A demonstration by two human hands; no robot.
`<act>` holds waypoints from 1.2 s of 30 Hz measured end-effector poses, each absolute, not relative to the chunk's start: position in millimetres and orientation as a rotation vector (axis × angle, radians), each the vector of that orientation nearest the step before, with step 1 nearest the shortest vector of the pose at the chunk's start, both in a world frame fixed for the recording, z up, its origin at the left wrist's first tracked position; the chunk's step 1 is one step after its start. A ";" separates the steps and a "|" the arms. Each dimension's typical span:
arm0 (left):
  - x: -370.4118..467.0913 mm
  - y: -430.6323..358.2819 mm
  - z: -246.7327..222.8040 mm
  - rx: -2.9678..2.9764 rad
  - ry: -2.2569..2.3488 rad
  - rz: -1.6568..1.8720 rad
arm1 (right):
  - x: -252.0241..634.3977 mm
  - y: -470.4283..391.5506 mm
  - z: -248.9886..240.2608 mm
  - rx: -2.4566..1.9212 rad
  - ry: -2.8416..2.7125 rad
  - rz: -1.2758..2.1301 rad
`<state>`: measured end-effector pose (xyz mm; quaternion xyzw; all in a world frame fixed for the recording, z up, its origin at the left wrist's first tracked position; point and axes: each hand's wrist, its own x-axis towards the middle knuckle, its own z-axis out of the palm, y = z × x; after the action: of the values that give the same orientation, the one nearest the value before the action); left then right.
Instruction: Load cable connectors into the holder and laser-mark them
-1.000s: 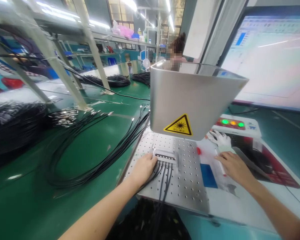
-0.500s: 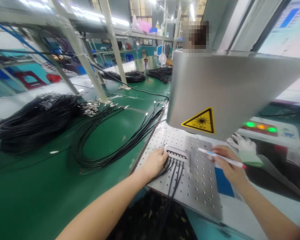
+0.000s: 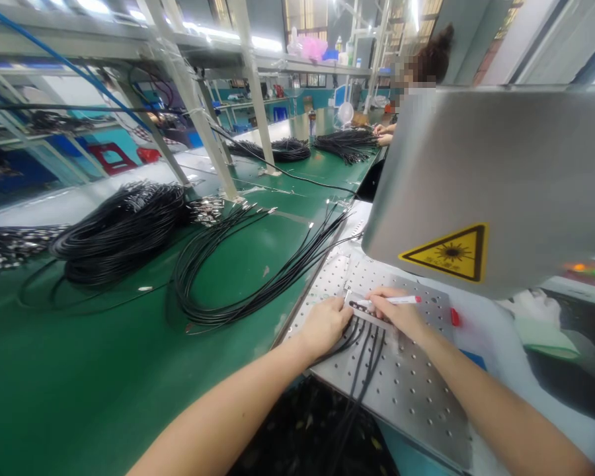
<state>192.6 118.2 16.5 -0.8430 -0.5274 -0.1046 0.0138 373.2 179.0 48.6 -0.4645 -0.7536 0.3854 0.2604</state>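
Observation:
A slim metal fixture (image 3: 383, 324) with a dark slot lies on the perforated metal plate (image 3: 416, 390). Small cable ends sit in the slot, and several black cables (image 3: 367, 357) run from it toward me over the plate's near edge. My left hand (image 3: 326, 325) is closed at the fixture's left end, fingertips pressed on it. Over the slot, my right hand (image 3: 399, 314) grips a white marker pen (image 3: 399, 300) with a red rear end. The pen's tip points left, low over the cable ends; whether it touches them I cannot tell.
A grey machine head (image 3: 486, 165) with a yellow laser warning sign (image 3: 449, 253) overhangs the plate. Coiled black cables (image 3: 258, 301) and a thicker bundle (image 3: 123, 231) lie on the green mat (image 3: 104, 370). Right are a red cap (image 3: 455, 317) and glove (image 3: 545, 327). Another person's hands (image 3: 384, 134) are farther back.
My right hand has brought the pen left from beside the fixture to over its slot. My left hand has stayed at the fixture's left end. The view has swung right-to-left, showing more bench.

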 end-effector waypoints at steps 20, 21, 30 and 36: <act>192.9 118.1 21.3 -2.680 -1.704 -0.274 | 412.2 178.3 49.4 -1.476 -2.055 1.062; 192.9 117.9 21.6 -2.684 -1.705 -0.271 | 414.8 177.4 50.4 -1.488 -2.051 1.058; 193.4 117.5 21.2 -2.679 -1.712 -0.273 | 426.4 171.2 60.5 -1.519 -2.009 1.074; 193.2 118.6 21.8 -2.661 -1.685 -0.216 | 461.0 163.2 61.3 -1.524 -1.950 0.695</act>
<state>193.2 118.6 21.8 -0.8429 -0.5336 -0.0685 -0.0076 461.0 163.2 61.3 -0.5690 -0.7278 0.2594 0.2815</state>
